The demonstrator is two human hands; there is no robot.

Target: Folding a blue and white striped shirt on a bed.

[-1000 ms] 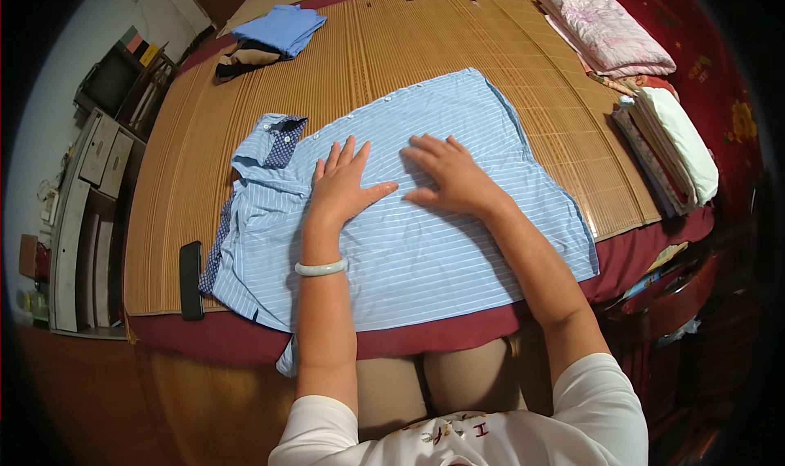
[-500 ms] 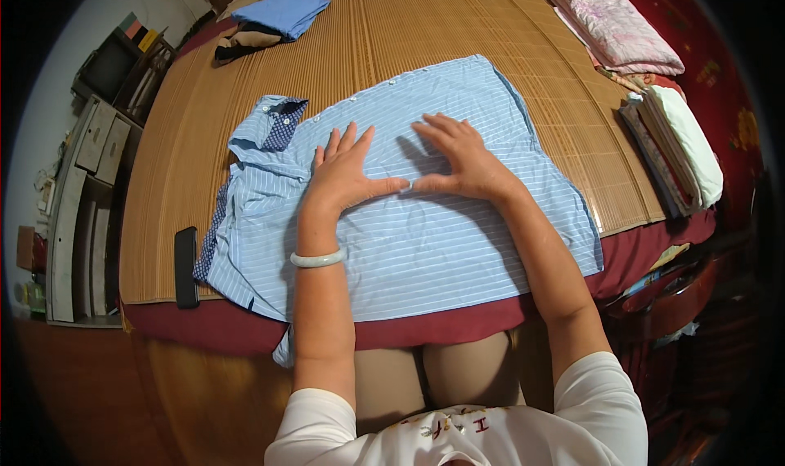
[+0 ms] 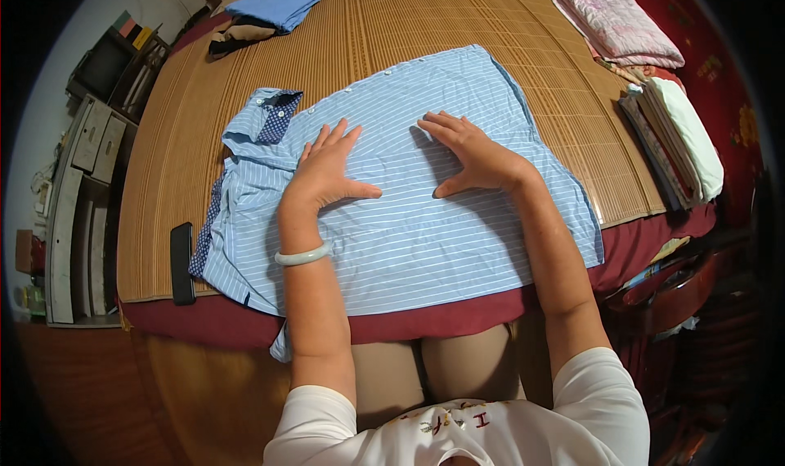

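A light blue shirt with white stripes [image 3: 441, 245] lies spread sideways over the bamboo mat, its collar end [image 3: 260, 123] to the left and its buttoned edge along the far side. Dark blue dotted lining shows at the collar and cuff. My left hand [image 3: 327, 172] rests on the shirt's upper middle, fingers spread and thumb stretched inward. A pale bangle [image 3: 302, 255] circles that wrist. To its right, my right hand [image 3: 470, 157] is over the cloth with its fingers extended and its thumb on the fabric. Neither hand holds anything.
A black phone [image 3: 182, 263] lies left of the shirt on the bamboo mat [image 3: 163, 163]. Folded blue and tan clothes [image 3: 274, 12] sit at the far left. At the right are a folded pink quilt [image 3: 617, 16] and a stack of folded cloths [image 3: 683, 143]. Dark red fabric edges the bed.
My hands have moved apart over the shirt: the left hand to the left, the right hand slightly right. Their thumbs, nearly touching before, now have a gap between them.
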